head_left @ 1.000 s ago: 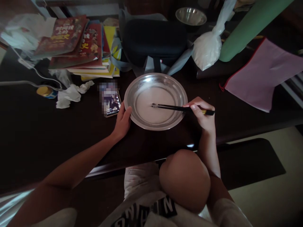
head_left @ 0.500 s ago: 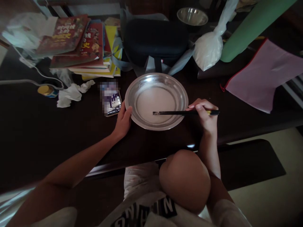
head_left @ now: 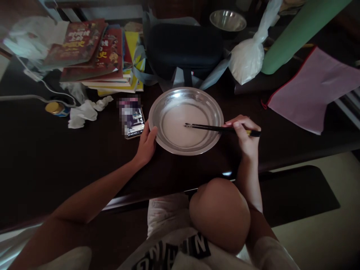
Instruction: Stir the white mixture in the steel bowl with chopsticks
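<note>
A wide metal bowl stands on the dark table and holds a whitish mixture. My left hand grips the bowl's left rim, thumb over the edge and fingers hidden below it. In my right hand, at the bowl's right side, is a pair of dark chopsticks with gold bands near the back end. Their tips reach over the middle of the bowl, at the mixture; whether they dip below its surface I cannot tell.
Beside my left hand lies a phone. Crumpled tissues, a small jar and stacked books are to the left. Behind the bowl sit a black case, a knotted white bag and a smaller metal bowl. A pink bag lies right.
The chopstick tips have moved slightly away from me and to the right, so the sticks now slant. My left hand and the bowl have stayed in place.
</note>
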Available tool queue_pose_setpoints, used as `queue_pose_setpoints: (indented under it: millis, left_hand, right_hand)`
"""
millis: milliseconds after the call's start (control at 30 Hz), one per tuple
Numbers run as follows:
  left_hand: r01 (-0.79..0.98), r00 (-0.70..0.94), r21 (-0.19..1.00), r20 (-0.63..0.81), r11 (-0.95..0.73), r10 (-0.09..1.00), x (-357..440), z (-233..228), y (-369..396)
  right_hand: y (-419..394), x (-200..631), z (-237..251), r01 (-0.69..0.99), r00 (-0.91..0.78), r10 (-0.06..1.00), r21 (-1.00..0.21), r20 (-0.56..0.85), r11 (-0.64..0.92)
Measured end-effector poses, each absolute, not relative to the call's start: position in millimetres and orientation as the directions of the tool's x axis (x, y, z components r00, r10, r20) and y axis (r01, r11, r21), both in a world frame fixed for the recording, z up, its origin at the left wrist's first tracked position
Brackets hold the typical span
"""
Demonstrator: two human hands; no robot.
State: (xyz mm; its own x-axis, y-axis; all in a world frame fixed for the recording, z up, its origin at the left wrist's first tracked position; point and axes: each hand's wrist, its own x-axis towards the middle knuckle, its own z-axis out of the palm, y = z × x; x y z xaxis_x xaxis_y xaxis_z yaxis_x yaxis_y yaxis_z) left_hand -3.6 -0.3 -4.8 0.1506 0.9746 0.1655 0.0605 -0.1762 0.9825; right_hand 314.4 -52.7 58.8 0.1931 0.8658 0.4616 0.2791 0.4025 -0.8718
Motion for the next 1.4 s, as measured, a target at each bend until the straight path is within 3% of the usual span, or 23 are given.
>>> queue_pose_setpoints:
  millis: [100,200,367,533,700,833,1000,1133,1300,1400]
  left_hand:
    - [0.044,0.151,0.985,0.158,-0.166,0.976,-2.6,-3.2,-0.2]
    - [0.002,0.136,0.992,0.127,-0.129,0.983,-2.4,-3.2,0.2]
    - [-0.008,0.133,0.995,0.097,-0.097,0.986,-3.1,-3.9,0.2]
    - [-0.022,0.14,0.996,0.09,-0.087,0.986,-2.9,-2.6,-0.6]
    - [0.046,0.146,0.99,0.125,-0.133,0.981,-2.8,-1.6,-0.8]
    - [0.016,0.144,0.993,0.114,-0.117,0.983,-1.9,-1.8,-0.3]
    - [-0.043,0.128,0.996,0.083,-0.078,0.988,-0.6,-1.6,-0.2]
    - [-0.038,0.108,0.997,0.072,-0.068,0.992,-0.7,-1.1,-1.0]
    - [0.011,0.125,0.996,0.089,-0.091,0.988,-2.4,-3.4,-0.9]
    - [0.072,0.138,0.985,0.145,-0.156,0.98,-3.1,-3.7,-0.5]
  right_hand:
    - [-52.4,314.3,58.2,0.208,0.189,0.882,-0.895,0.432,0.394]
    - [-52.1,314.0,58.9,0.259,0.093,0.901,-0.884,0.424,0.389]
    - [-53.4,314.3,59.8,0.228,0.209,0.877,-0.894,0.432,0.386]
    - [-53.3,312.8,60.2,0.274,0.094,0.899,-0.879,0.427,0.389]
    - [-52.9,314.8,58.5,0.222,0.216,0.873,-0.893,0.437,0.392]
    - [-53.4,314.1,59.3,0.267,0.097,0.908,-0.89,0.407,0.37]
    - [-54.0,314.3,60.2,0.247,0.221,0.882,-0.899,0.417,0.363]
    - [-53.7,313.3,61.3,0.302,0.101,0.907,-0.881,0.409,0.363]
    - [-54.2,314.3,61.5,0.255,0.238,0.879,-0.9,0.412,0.353]
    - [-54.1,314.0,61.3,0.253,0.148,0.903,-0.899,0.403,0.359]
